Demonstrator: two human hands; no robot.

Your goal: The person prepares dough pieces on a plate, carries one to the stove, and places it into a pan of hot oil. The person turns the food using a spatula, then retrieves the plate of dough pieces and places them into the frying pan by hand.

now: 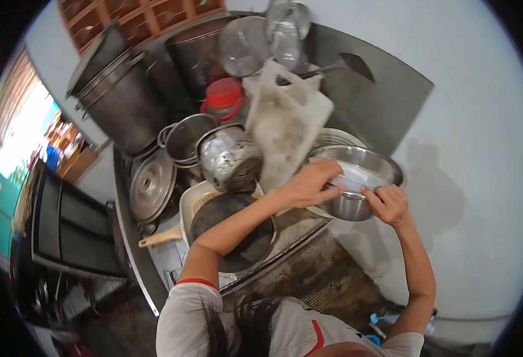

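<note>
My left hand point(312, 183) reaches over the near side of a wide steel bowl point(386, 160), its fingers curled at the rim of a smaller steel pot point(351, 207). From the right, my right hand point(387, 204) grips the same small pot by its rim, thumb and fingers closed. The small pot overlaps the near edge of the wide bowl. Something whitish shows inside the bowl, too unclear to name. Beneath the bowl, a pale ribbed basket or plate point(340, 138) is partly hidden.
Left of my hands stand a dented steel pot point(229, 159), a dark round pan point(229, 223), a lid point(153, 184) and a tall pot point(121, 101). Behind are a white cutting board point(280, 128) and a red-lidded jar point(223, 95). A wall point(475, 119) rises at right.
</note>
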